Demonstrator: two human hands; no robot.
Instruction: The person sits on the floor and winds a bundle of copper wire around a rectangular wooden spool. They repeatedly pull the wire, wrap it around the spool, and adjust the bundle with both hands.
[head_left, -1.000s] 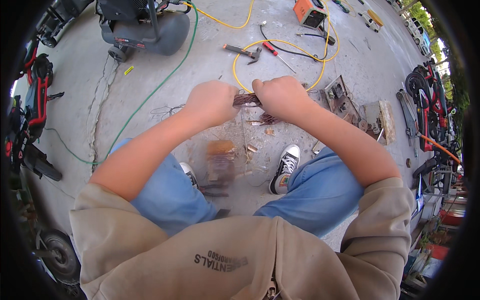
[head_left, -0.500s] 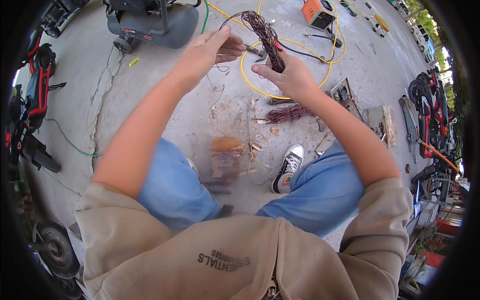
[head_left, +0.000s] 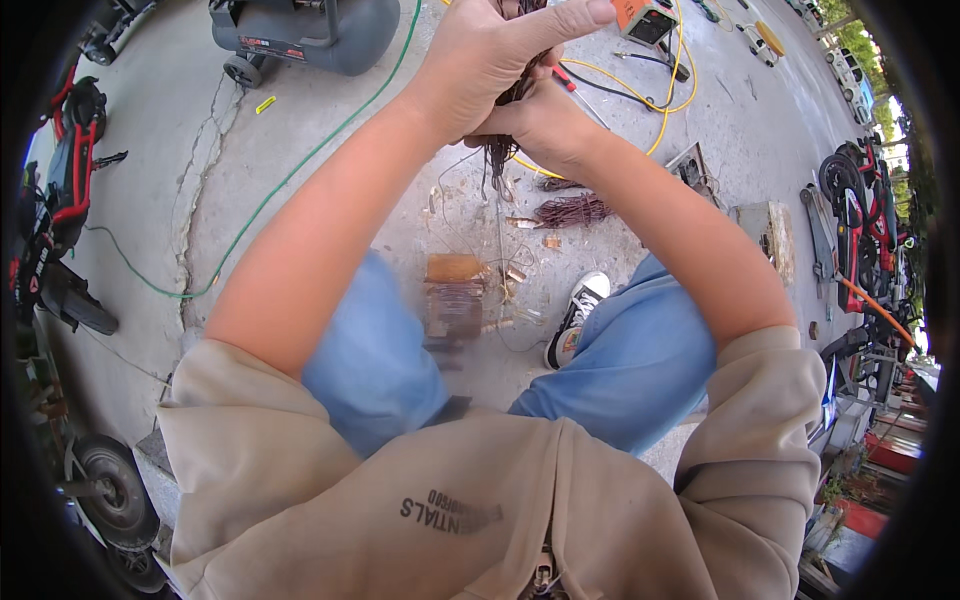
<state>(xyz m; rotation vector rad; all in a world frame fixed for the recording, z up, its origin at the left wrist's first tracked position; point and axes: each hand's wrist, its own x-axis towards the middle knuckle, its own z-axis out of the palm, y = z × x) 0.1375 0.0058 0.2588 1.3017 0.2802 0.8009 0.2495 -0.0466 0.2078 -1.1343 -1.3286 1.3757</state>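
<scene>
Hands: left hand point(head_left: 490, 55) and right hand point(head_left: 540, 125) clenched on wire bundle point(head_left: 497, 155) | strands dangling, apparently coppery

I sit on a cracked concrete floor point(head_left: 170, 200), and on it lie a coppery wire bundle point(head_left: 572, 211), a brown block point(head_left: 453, 268) with wire scraps, a green hose point(head_left: 300, 165), a yellow cable point(head_left: 655, 85), a grey compressor point(head_left: 320, 30) and an orange box point(head_left: 645, 18).
</scene>
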